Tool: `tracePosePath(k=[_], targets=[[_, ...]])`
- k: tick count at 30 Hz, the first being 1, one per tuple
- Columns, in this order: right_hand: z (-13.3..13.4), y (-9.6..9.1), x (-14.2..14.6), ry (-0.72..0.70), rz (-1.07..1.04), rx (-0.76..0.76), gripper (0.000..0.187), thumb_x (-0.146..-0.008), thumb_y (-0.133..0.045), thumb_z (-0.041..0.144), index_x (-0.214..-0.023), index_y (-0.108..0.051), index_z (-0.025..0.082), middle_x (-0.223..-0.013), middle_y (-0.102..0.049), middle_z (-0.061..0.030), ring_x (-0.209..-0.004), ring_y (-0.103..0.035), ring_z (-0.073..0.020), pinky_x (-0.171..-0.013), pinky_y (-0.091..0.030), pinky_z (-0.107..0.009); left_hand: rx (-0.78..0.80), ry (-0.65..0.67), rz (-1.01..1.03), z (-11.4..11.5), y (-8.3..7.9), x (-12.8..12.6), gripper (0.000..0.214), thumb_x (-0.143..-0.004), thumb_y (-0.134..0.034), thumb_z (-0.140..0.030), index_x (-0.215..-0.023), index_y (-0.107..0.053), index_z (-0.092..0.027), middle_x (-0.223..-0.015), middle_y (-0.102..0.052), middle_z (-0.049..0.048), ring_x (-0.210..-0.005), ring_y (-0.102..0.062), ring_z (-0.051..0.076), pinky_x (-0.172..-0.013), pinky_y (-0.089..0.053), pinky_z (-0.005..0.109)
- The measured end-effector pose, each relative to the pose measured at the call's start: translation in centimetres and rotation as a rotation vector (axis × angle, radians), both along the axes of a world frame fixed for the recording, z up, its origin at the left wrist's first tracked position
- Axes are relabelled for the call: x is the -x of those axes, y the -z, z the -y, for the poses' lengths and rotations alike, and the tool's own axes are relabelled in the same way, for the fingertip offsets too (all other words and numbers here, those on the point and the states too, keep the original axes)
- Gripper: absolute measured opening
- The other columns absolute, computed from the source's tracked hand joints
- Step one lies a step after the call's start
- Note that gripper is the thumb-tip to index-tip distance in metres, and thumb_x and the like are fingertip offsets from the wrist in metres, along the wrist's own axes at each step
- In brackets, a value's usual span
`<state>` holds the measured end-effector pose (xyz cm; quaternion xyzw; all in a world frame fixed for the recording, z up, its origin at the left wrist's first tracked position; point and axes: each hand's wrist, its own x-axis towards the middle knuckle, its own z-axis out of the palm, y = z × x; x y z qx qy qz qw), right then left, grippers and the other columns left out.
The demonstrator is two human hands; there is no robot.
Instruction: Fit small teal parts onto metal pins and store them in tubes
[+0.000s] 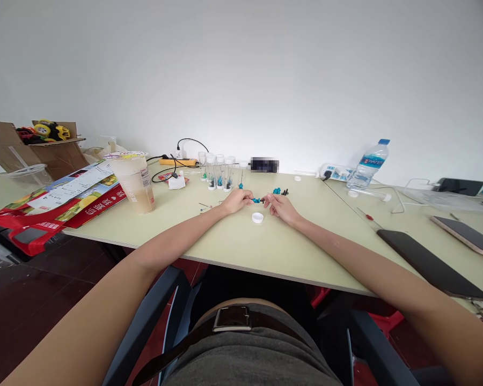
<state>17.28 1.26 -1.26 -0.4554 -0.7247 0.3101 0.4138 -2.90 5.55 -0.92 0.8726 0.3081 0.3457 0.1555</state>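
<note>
Between my hands, just above the table, is a small blue-and-black part (257, 201). My left hand (238, 201) pinches its left end, and the fingertips of my right hand (280, 207) close on its black right end. A white round cap (257, 217) lies on the table just below them. Behind my right hand sit more blue pieces (277, 191) and black pieces (285, 192). Another blue piece with a thin upright shaft (240, 185) stands behind my left hand. Thin metal tools or pins (205, 206) lie left of my left wrist.
Several clear tubes with white caps (220, 174) stand at the back. On the left are a milk tea cup (134, 185), a red bag (92, 206) and a cardboard box (56, 158). To the right are a water bottle (368, 166), a power strip (338, 172) and a black phone (430, 262).
</note>
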Motion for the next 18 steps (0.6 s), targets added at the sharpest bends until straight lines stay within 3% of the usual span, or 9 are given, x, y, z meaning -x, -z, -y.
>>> tracePosePath(k=[18], targets=[[0.13, -0.10, 0.05, -0.003, -0.029, -0.001, 0.052, -0.083, -0.034, 0.061, -0.096, -0.058, 0.017, -0.080, -0.059, -0.0051, -0.046, -0.045, -0.0069, -0.039, -0.033, -0.020, 0.010, -0.030, -0.005, -0.02, -0.02, -0.04, 0.009, -0.074, -0.054, -0.020, -0.071, -0.061, -0.014, -0.062, -0.059, -0.0015, -0.057, -0.046, 0.009, -0.056, -0.033, 0.021]])
